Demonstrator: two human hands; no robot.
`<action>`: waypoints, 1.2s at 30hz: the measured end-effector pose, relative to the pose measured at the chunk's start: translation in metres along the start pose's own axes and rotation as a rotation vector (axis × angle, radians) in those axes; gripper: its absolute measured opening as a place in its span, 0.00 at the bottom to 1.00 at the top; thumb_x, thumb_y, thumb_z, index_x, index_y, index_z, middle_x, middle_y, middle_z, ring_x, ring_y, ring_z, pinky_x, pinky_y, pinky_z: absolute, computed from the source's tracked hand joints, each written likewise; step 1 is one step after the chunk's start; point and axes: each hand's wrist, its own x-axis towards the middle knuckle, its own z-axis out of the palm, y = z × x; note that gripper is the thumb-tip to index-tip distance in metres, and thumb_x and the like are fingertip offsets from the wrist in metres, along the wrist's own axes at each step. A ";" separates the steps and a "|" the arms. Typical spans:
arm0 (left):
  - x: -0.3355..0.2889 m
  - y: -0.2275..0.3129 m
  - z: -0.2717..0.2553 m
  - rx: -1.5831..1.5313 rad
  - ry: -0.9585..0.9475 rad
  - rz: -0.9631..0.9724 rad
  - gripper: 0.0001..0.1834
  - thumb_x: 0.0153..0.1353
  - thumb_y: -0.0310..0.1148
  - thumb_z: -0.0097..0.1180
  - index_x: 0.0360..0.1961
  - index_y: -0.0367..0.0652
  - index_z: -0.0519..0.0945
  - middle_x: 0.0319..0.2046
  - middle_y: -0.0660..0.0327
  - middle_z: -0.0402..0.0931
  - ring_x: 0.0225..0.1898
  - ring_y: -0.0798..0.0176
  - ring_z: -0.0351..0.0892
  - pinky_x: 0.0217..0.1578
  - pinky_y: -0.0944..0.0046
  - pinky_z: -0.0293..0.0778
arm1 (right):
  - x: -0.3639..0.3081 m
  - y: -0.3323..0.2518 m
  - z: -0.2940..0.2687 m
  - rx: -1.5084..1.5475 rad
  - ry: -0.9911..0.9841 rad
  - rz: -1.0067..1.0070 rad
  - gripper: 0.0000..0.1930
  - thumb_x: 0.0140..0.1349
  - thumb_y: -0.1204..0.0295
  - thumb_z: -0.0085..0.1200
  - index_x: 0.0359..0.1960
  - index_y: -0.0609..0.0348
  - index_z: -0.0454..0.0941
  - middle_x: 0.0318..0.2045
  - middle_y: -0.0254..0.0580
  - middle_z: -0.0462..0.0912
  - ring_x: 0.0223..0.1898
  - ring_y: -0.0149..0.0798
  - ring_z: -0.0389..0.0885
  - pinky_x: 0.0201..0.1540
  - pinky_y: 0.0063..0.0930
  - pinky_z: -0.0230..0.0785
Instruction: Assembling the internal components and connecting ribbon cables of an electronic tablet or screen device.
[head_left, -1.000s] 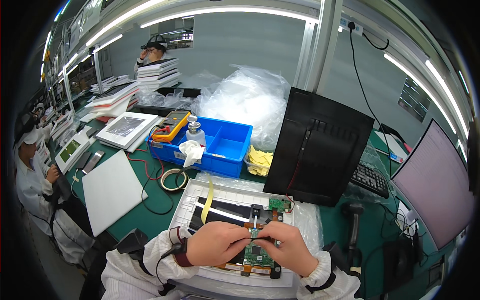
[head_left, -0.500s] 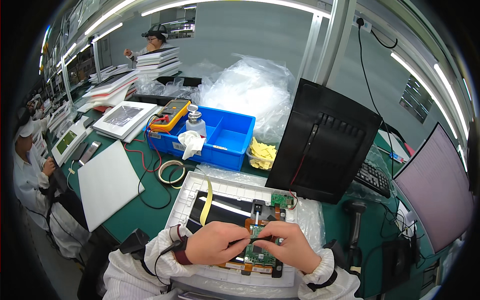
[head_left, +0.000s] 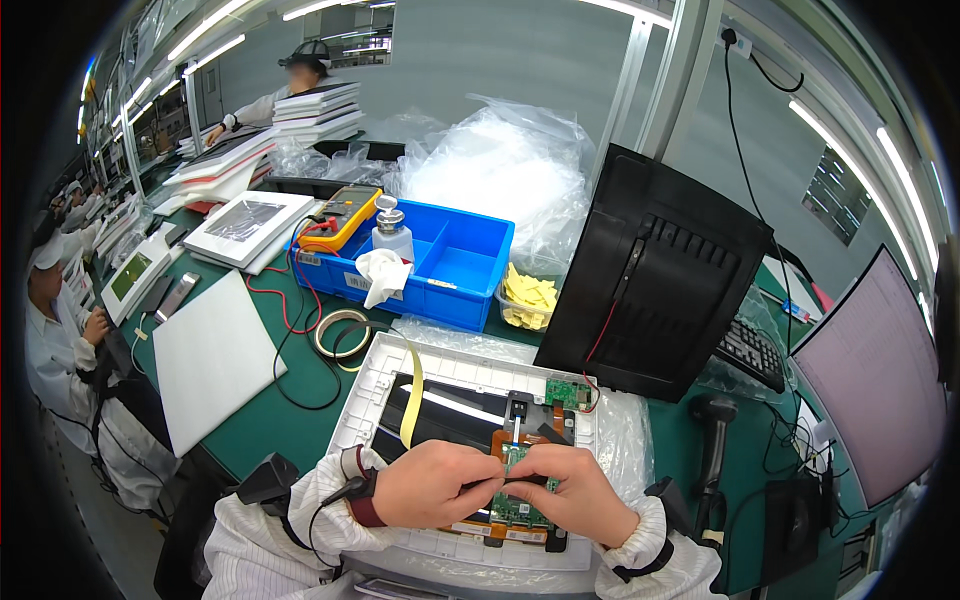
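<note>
Two hands, the left hand and right hand, come close together, fingertips pinching one thin black strip over the larger of two green circuit boards. Both boards sit in one shallow, ribbed white casing, near middle of the green tabletop. One blue bin stands farther left; one black panel stands farther right.
</note>
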 end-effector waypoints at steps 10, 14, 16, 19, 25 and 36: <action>0.000 0.002 -0.001 0.013 -0.002 -0.011 0.05 0.51 0.27 0.49 0.26 0.37 0.76 0.16 0.54 0.71 0.19 0.53 0.72 0.21 0.62 0.67 | 0.000 -0.001 0.001 -0.009 -0.011 0.012 0.06 0.46 0.77 0.59 0.26 0.64 0.77 0.21 0.41 0.76 0.22 0.37 0.71 0.27 0.25 0.63; -0.001 0.001 0.000 -0.044 -0.010 -0.043 0.05 0.51 0.26 0.49 0.25 0.36 0.76 0.17 0.54 0.71 0.19 0.55 0.72 0.21 0.64 0.67 | -0.001 -0.001 0.004 -0.014 0.009 0.005 0.04 0.45 0.79 0.59 0.24 0.63 0.77 0.20 0.38 0.77 0.20 0.35 0.71 0.25 0.23 0.63; 0.000 0.000 0.000 -0.094 -0.006 -0.045 0.05 0.51 0.27 0.49 0.26 0.36 0.76 0.17 0.54 0.71 0.19 0.56 0.72 0.22 0.65 0.67 | -0.001 0.000 0.005 -0.056 0.025 -0.031 0.04 0.44 0.80 0.59 0.23 0.63 0.76 0.19 0.39 0.76 0.20 0.36 0.72 0.25 0.23 0.64; 0.001 0.000 0.000 -0.224 0.024 -0.082 0.07 0.51 0.29 0.49 0.25 0.35 0.75 0.18 0.54 0.71 0.18 0.58 0.71 0.22 0.64 0.67 | -0.002 0.001 0.009 -0.143 0.097 -0.190 0.04 0.43 0.81 0.58 0.22 0.63 0.75 0.18 0.41 0.74 0.21 0.40 0.72 0.24 0.25 0.63; 0.004 -0.007 -0.013 -0.138 0.237 -0.168 0.08 0.54 0.29 0.47 0.24 0.34 0.72 0.17 0.57 0.69 0.19 0.68 0.66 0.23 0.69 0.65 | -0.004 -0.002 0.006 -0.063 0.204 -0.278 0.05 0.45 0.82 0.56 0.26 0.62 0.77 0.19 0.41 0.73 0.21 0.38 0.72 0.24 0.25 0.64; 0.010 0.001 -0.043 0.208 0.356 -0.096 0.11 0.48 0.34 0.58 0.29 0.37 0.75 0.30 0.53 0.73 0.36 0.52 0.72 0.38 0.59 0.66 | -0.008 -0.009 0.002 0.599 0.111 0.246 0.08 0.58 0.78 0.48 0.38 0.69 0.74 0.30 0.40 0.77 0.33 0.29 0.77 0.36 0.18 0.70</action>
